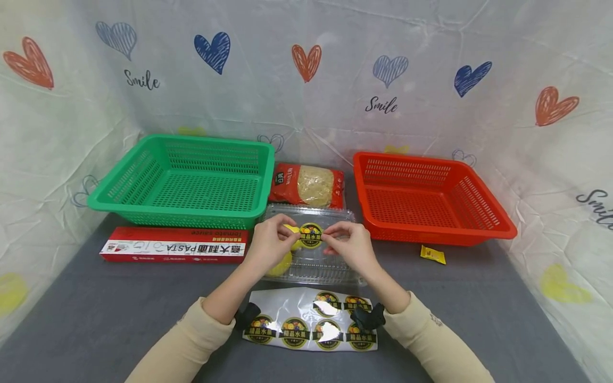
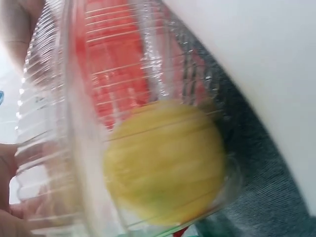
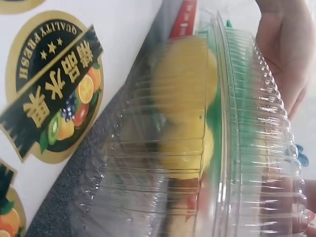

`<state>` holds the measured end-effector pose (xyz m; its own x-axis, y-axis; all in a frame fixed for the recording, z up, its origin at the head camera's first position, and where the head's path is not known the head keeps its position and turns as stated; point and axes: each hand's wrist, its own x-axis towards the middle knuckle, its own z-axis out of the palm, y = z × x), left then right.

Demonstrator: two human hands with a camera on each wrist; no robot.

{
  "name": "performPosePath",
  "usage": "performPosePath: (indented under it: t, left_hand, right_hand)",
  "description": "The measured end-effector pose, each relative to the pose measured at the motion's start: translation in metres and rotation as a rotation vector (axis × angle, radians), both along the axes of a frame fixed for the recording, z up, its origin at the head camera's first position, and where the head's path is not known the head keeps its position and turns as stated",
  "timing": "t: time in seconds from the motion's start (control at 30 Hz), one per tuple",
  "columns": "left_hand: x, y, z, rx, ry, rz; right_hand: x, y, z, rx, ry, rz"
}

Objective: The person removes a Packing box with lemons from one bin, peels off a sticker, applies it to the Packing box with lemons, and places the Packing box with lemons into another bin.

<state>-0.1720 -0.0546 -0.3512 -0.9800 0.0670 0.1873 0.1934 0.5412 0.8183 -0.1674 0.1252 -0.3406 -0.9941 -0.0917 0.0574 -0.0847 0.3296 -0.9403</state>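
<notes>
Between both hands a round black-and-gold fruit sticker (image 1: pixel 311 235) is held by its edges. My left hand (image 1: pixel 273 243) pinches its left edge with thumb and forefinger, while my right hand (image 1: pixel 351 246) pinches the right edge. Below them sits a clear plastic clamshell box (image 1: pixel 330 272), its lid down. Inside the box, toward the left, are yellow round fruits (image 3: pixel 185 79); one fruit (image 2: pixel 165 163) fills much of the left wrist view. Nearer the body lies a glossy white sheet of the same stickers (image 1: pixel 294 332), several still on it.
A green basket (image 1: pixel 182 219) stands at the back left and a red basket (image 1: pixel 440 238) at the back right. Between them lies a red food bag (image 1: pixel 287 183). A red pasta box (image 1: pixel 174 258) is at left, a small yellow packet (image 1: pixel 433 254) at right.
</notes>
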Motion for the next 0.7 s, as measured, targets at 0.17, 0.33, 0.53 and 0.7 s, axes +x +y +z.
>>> performPosePath:
  t: [0.17,0.33,0.53,0.7]
  left_hand:
    - [-0.004,0.003,-0.005,-0.021,-0.008,0.024]
    - [-0.006,0.004,-0.004,-0.051,-0.016,0.041]
    - [-0.009,0.005,-0.005,-0.115,-0.003,0.039]
    - [-0.009,0.004,-0.005,-0.128,-0.004,0.044]
  right_hand:
    - [-0.015,0.004,-0.019,0.04,0.006,-0.022]
    - [-0.018,0.004,-0.018,0.068,-0.013,-0.015]
    - [-0.019,0.002,-0.017,0.114,-0.028,0.002]
    - [-0.018,0.0,-0.018,0.148,-0.029,-0.002]
